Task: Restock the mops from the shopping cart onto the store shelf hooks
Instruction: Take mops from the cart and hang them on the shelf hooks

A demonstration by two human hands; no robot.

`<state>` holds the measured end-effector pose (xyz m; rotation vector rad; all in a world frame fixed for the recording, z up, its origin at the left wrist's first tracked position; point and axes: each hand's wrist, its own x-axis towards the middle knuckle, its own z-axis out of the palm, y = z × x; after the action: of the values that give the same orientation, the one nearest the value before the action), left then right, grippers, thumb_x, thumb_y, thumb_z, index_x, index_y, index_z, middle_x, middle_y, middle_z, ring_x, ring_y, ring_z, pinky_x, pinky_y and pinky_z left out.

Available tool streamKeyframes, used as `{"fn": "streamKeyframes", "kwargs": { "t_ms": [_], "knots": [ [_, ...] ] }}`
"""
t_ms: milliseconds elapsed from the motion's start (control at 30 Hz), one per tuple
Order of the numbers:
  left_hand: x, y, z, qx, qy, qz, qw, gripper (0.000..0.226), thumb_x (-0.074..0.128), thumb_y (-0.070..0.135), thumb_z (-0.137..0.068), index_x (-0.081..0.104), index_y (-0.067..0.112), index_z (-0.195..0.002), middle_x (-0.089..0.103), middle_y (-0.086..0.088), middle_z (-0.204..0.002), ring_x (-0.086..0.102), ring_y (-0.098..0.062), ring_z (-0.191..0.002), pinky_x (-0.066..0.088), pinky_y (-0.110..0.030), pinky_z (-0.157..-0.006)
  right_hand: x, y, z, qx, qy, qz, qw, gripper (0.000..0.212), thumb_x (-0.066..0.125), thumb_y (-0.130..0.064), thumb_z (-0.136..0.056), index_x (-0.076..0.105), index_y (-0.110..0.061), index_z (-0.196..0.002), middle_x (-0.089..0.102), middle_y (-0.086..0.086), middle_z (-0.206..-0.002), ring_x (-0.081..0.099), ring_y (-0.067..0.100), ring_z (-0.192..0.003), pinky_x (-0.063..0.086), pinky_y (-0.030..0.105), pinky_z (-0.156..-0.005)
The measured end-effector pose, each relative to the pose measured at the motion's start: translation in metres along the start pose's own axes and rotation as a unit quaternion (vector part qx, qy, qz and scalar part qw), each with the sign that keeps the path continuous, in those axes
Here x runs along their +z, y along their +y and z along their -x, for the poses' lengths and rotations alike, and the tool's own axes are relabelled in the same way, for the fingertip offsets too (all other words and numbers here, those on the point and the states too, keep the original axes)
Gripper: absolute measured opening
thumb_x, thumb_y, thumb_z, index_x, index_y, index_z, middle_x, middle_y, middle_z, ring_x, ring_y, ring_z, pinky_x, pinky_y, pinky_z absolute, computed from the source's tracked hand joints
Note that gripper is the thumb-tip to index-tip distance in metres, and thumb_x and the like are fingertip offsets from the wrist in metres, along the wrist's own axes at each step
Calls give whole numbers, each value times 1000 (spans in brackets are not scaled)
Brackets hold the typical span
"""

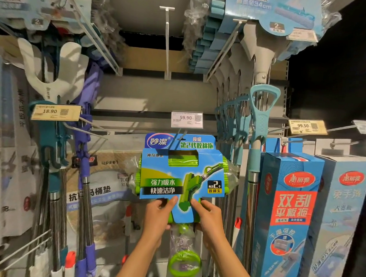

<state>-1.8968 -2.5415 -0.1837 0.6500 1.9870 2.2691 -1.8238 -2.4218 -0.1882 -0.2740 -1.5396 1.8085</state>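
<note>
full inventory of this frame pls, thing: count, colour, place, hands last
green mop: one, green head in a blue and green card sleeve, centre, held up under the 59.90 tag
price tags: three readable, 18.90 left, 59.90 centre, 99.50 right
empty hook: one, white, top centre
teal-handled mops: a row, count unclear, right of centre
purple mops: count unclear, left of centre
boxed flat mops: at least two, blue boxes, right
sponge refill packs: count unclear, light blue, top right
left hand: grips card's lower left
right hand: grips card's lower right
</note>
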Motion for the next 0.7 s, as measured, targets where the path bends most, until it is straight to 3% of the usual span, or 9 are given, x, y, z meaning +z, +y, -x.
{"fn": "streamKeyframes", "kwargs": {
  "t_ms": [167,233,333,433,533,700],
  "knots": [
    [0,-7,-21,-20,-16,11,1000,23,73,38,-90,72,15,-92,77,-3,-90,72,-22,-93,60,-55,-76,7,12,-18,10,11,-10,1000,16,70,-15,-92,72,1,-94,76,14,-95,74,29,-91,58,42,-73],
    [1,-10,-30,-23,-17,17,999,23,73,37,-91,71,14,-90,77,-4,-90,72,-24,-93,58,-56,-78,9,16,-25,12,16,-10,1000,17,70,-15,-92,71,2,-94,76,15,-95,74,29,-90,57,38,-69],
    [2,-15,-43,-30,-24,17,999,23,71,37,-92,68,15,-88,76,-6,-94,71,-25,-96,58,-54,-78,13,22,-37,15,27,-8,999,17,70,-15,-92,71,1,-94,76,14,-94,74,27,-89,55,35,-65],
    [5,-22,-58,-33,-27,21,999,23,70,37,-93,68,15,-87,75,-7,-94,70,-26,-97,58,-52,-78,18,29,-51,11,35,-14,999,14,70,-13,-92,73,1,-95,77,14,-95,74,30,-92,59,40,-72],
    [7,-30,-77,-36,-23,19,999,28,70,38,-93,65,12,-83,72,-11,-88,69,-29,-95,55,-44,-70,20,34,-65,17,36,-19,999,12,70,-13,-92,73,-2,-97,77,11,-96,75,26,-89,58,38,-71],
    [15,-42,-101,-39,-11,-2,999,40,71,44,-90,55,10,-79,49,-10,-80,53,-21,-81,50,-42,-65,19,45,-91,25,28,-12,999,5,71,-16,-92,73,-12,-89,78,6,-91,74,26,-89,58,41,-74]
  ]
}}
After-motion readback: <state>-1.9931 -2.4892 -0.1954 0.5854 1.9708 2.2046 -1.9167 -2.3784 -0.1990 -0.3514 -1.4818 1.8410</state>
